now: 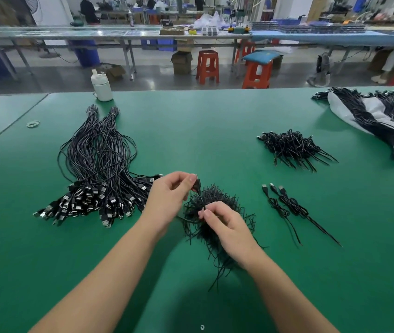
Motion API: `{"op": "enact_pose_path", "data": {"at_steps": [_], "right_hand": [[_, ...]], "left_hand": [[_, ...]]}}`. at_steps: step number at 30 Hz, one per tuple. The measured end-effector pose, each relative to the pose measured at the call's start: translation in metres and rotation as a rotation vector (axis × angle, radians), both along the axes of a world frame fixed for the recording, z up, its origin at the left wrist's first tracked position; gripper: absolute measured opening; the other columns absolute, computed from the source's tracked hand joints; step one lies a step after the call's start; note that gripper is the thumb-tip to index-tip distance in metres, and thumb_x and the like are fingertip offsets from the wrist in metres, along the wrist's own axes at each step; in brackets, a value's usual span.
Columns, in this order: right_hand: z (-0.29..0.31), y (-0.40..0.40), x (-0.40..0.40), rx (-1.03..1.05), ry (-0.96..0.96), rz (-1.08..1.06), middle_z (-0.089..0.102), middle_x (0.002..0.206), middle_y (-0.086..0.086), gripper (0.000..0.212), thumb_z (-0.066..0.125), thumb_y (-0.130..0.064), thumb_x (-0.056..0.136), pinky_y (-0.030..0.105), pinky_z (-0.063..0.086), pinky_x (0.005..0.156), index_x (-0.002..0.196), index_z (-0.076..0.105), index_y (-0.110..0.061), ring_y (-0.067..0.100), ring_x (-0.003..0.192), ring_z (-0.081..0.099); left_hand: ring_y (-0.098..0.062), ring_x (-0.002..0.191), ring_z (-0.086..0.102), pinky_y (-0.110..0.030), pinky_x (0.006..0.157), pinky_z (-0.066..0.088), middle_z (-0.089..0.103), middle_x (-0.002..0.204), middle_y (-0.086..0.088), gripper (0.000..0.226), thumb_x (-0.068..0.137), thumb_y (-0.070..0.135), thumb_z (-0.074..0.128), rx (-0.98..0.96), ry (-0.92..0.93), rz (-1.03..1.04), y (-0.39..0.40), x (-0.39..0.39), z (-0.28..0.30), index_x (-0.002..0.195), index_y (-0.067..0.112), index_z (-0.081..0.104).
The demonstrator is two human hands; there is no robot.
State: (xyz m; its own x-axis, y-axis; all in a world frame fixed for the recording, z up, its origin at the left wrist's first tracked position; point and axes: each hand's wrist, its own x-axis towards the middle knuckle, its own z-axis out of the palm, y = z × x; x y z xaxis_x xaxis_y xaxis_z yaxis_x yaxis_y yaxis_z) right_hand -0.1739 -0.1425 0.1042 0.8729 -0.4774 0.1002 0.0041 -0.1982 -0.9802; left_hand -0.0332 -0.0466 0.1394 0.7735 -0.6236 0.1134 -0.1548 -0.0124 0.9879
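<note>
Above your green counter (pixel 191 131), your left hand (pixel 169 195) pinches a thin black cable (pixel 200 197) by its plug, your right hand (pixel 225 227) its cord.

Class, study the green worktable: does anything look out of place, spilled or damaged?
Nothing looks damaged or spilled. Only loose rubber bands lie apart at far left, away from the banded USB cable bundles.
</note>
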Motion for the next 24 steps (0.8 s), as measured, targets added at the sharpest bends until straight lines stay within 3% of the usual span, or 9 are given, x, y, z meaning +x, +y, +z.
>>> {"op": "enact_pose_path", "data": {"at_steps": [3, 5, 7, 9, 11, 13, 18, 22, 24], "right_hand": [[-0.001, 0.004, 0.005, 0.192, -0.063, 0.037, 0.072, 0.093, 0.009, 0.022, 0.049, -0.026, 0.103, 0.046, 0.045, 0.105, 0.087, 0.061, -0.018, 0.025, 0.104, 0.068], [-0.001, 0.005, 0.007, 0.306, -0.099, 0.067, 0.066, 0.075, 0.007, 0.022, 0.045, -0.018, 0.106, 0.05, 0.048, 0.104, 0.087, 0.055, -0.012, 0.026, 0.09, 0.069], [-0.003, 0.004, 0.009, 0.349, -0.132, 0.076, 0.053, 0.063, 0.005, 0.021, 0.044, -0.015, 0.106, 0.049, 0.052, 0.098, 0.087, 0.053, -0.01, 0.025, 0.07, 0.061], [-0.005, 0.005, 0.01, 0.348, -0.15, 0.075, 0.047, 0.061, 0.003, 0.021, 0.045, -0.016, 0.105, 0.043, 0.056, 0.09, 0.087, 0.054, -0.01, 0.022, 0.061, 0.051], [-0.006, 0.007, 0.01, 0.338, -0.141, 0.065, 0.045, 0.059, 0.002, 0.021, 0.047, -0.019, 0.104, 0.039, 0.055, 0.081, 0.087, 0.055, -0.011, 0.021, 0.057, 0.046], [-0.007, 0.007, 0.009, 0.321, -0.119, 0.062, 0.043, 0.058, 0.0, 0.02, 0.051, -0.025, 0.1, 0.036, 0.052, 0.072, 0.088, 0.056, -0.01, 0.018, 0.055, 0.042], [-0.007, 0.01, 0.008, 0.332, -0.096, 0.098, 0.045, 0.058, -0.001, 0.023, 0.052, -0.03, 0.098, 0.032, 0.05, 0.069, 0.081, 0.063, -0.019, 0.016, 0.055, 0.043], [-0.008, 0.01, 0.011, 0.292, -0.037, 0.169, 0.047, 0.062, 0.0, 0.034, 0.043, -0.026, 0.106, 0.035, 0.053, 0.077, 0.079, 0.061, -0.014, 0.015, 0.058, 0.048], [-0.011, 0.011, 0.012, 0.21, 0.023, 0.187, 0.046, 0.061, -0.001, 0.037, 0.043, -0.03, 0.104, 0.039, 0.052, 0.079, 0.072, 0.057, -0.017, 0.015, 0.058, 0.049]], "left_hand": [[-0.015, 0.074, 0.057, -0.034, 0.07, 0.042, 0.069, 0.079, 0.003, 0.02, 0.098, 0.035, 0.06, -0.05, 0.09, -0.037, 0.001, -0.001, -0.002, 0.089, 0.026, 0.075], [-0.015, 0.098, 0.067, -0.039, 0.084, 0.047, 0.074, 0.107, 0.002, 0.03, 0.1, 0.041, 0.051, -0.021, 0.149, -0.198, 0.002, -0.003, -0.003, 0.106, 0.023, 0.074], [-0.018, 0.096, 0.068, -0.041, 0.09, 0.049, 0.074, 0.103, -0.005, 0.041, 0.099, 0.047, 0.045, 0.069, 0.185, -0.39, 0.004, -0.008, -0.007, 0.119, 0.022, 0.071], [-0.023, 0.082, 0.068, -0.046, 0.088, 0.05, 0.071, 0.088, -0.014, 0.042, 0.099, 0.047, 0.042, 0.115, 0.179, -0.483, 0.005, -0.014, -0.008, 0.124, 0.027, 0.069], [-0.025, 0.094, 0.069, -0.049, 0.082, 0.053, 0.073, 0.111, -0.011, 0.04, 0.1, 0.044, 0.038, 0.121, 0.153, -0.491, 0.005, -0.017, -0.007, 0.125, 0.035, 0.068], [-0.02, 0.104, 0.067, -0.036, 0.07, 0.053, 0.064, 0.133, 0.007, 0.043, 0.099, 0.044, 0.036, 0.116, 0.18, -0.508, 0.004, -0.018, -0.007, 0.128, 0.034, 0.066], [-0.015, 0.082, 0.07, -0.029, 0.067, 0.053, 0.062, 0.136, 0.008, 0.049, 0.099, 0.04, 0.032, 0.052, 0.273, -0.534, 0.003, -0.018, -0.015, 0.135, 0.02, 0.058], [-0.014, 0.125, 0.059, -0.03, 0.107, 0.041, 0.068, 0.127, -0.005, 0.047, 0.098, 0.033, 0.032, -0.203, 0.282, -0.321, 0.001, -0.011, -0.007, 0.123, 0.011, 0.066], [-0.024, 0.119, 0.064, -0.037, 0.103, 0.049, 0.07, 0.121, -0.016, 0.045, 0.1, 0.029, 0.035, -0.457, 0.52, -0.334, 0.005, -0.003, 0.003, 0.113, 0.004, 0.071]]}}
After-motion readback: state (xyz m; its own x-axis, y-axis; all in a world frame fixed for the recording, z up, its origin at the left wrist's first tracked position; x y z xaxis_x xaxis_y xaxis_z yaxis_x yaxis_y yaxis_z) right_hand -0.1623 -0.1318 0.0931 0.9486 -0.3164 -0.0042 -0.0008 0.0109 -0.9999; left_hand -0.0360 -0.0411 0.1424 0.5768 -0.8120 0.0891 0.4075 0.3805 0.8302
